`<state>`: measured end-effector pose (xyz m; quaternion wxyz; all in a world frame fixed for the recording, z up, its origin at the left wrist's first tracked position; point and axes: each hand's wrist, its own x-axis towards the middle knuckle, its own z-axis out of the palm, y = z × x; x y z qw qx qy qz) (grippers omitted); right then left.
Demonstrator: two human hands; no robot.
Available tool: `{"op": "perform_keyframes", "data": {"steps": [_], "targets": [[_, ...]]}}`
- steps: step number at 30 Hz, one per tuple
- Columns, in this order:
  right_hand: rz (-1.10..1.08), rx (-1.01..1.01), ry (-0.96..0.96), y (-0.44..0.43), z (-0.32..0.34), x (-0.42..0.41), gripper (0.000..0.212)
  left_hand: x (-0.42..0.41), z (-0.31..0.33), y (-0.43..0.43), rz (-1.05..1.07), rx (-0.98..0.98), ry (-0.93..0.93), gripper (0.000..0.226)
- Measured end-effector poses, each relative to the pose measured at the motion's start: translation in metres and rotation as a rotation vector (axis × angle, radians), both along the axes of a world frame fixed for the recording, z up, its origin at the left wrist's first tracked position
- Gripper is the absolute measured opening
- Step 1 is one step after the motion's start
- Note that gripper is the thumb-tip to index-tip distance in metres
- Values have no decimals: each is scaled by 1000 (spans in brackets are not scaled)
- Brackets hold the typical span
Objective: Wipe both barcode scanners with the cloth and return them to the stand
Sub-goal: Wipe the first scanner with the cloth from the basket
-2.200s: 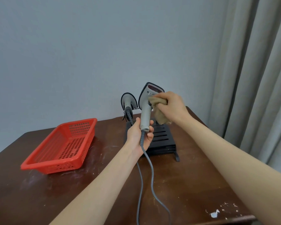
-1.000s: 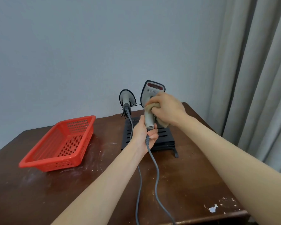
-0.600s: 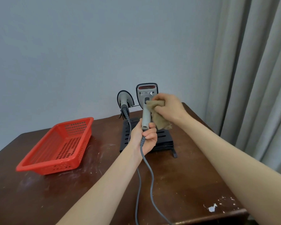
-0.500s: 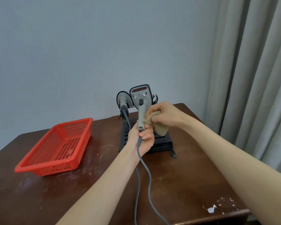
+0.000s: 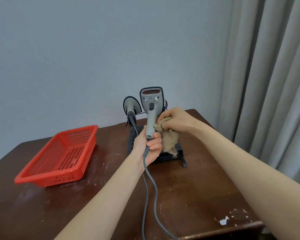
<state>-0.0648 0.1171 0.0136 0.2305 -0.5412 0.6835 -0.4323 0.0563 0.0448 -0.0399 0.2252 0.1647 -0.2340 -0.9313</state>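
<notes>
My left hand [image 5: 150, 144] grips the bottom of the handle of a grey barcode scanner [image 5: 151, 104], held upright above the black stand [image 5: 179, 154]. Its trigger side faces me, and its grey cable [image 5: 148, 193] hangs down toward the table's front edge. My right hand [image 5: 176, 121] clutches a tan cloth [image 5: 169, 141] and presses it against the right side of the scanner's handle. A second grey scanner [image 5: 131, 107] sits in the stand at the back left, with its head up.
A red perforated plastic basket [image 5: 59, 156] lies on the left of the dark wooden table [image 5: 197, 187]. Grey curtains [image 5: 270, 75] hang at the right. A plain wall stands behind the table. White chipped patches mark the table's front right corner.
The scanner has turned in my left hand so that its trigger side faces me. My right hand with the cloth has slid from the scanner's head down to its handle.
</notes>
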Motion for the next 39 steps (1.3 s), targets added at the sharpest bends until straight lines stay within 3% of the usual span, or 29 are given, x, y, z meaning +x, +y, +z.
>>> {"op": "perform_keyframes", "data": {"steps": [5,11,13,17,19,23,29,34,36,39], "targets": [[-396,-261,-17,-11,4,-7,19,-4,9,14,103,-155,-129,50],[14,-30,6,9,-1,2,21,-8,8,13,268,-330,-271,50],[-37,-53,48,7,3,0,20,-6,4,14,284,-487,-330,44],[-380,-267,239,-4,9,3,24,-5,0,26,289,-780,-402,19],[-316,-212,330,-4,9,7,23,-7,1,28,319,-865,-451,11],[11,22,406,1,7,14,26,-9,-1,27,340,-925,-547,21],[-376,-176,442,-9,14,1,30,-9,1,27,388,-1050,-576,37],[31,-70,417,-1,3,25,25,-12,-3,22,390,-1013,-606,10],[-19,-75,422,-6,3,20,22,-11,-5,23,373,-1034,-623,19],[-291,-175,460,-13,1,5,28,-10,-5,25,365,-1060,-585,33]]}}
